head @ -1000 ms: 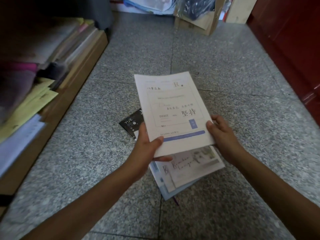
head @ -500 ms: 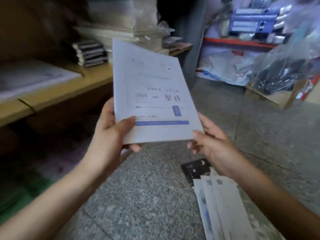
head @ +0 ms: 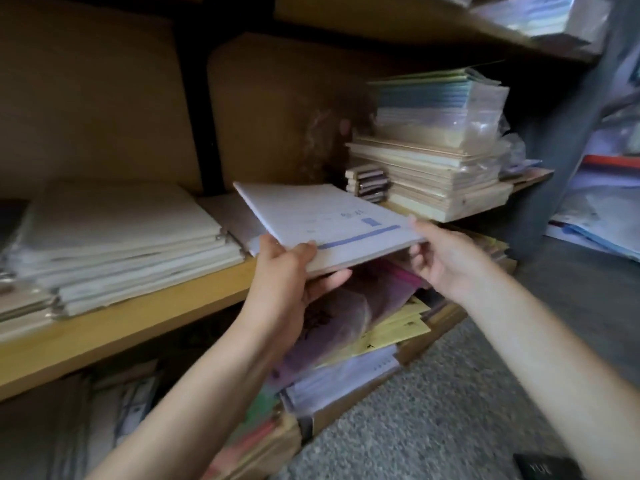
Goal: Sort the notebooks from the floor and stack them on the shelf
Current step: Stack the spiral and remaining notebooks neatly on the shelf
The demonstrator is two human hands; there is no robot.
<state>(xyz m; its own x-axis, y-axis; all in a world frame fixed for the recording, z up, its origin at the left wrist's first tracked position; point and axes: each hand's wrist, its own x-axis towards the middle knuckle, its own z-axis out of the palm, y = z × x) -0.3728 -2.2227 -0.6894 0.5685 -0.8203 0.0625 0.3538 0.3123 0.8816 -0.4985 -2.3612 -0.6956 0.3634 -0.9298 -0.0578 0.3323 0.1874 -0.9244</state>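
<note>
A white notebook (head: pixel 322 218) with a blue stripe along its near edge lies nearly flat in the air, just above the front of the wooden shelf (head: pixel 145 310). My left hand (head: pixel 291 282) grips its near left corner, thumb on top and fingers underneath. My right hand (head: pixel 440 258) holds the near right corner from below, fingertip on the edge. Its far end hangs over a low white notebook (head: pixel 228 214) lying on the shelf board.
A stack of pale notebooks (head: pixel 114 237) fills the shelf's left. A taller pile with bagged packs (head: pixel 436 150) stands at the right. Below the shelf lie purple, yellow and white papers (head: pixel 363 327). Grey speckled floor (head: pixel 433 410) is at lower right, with a black card (head: pixel 540 469) on it.
The view swung from the floor pile up to the shelf. Both hands carried the white notebook up and left, tipping it from upright to nearly flat over the shelf.
</note>
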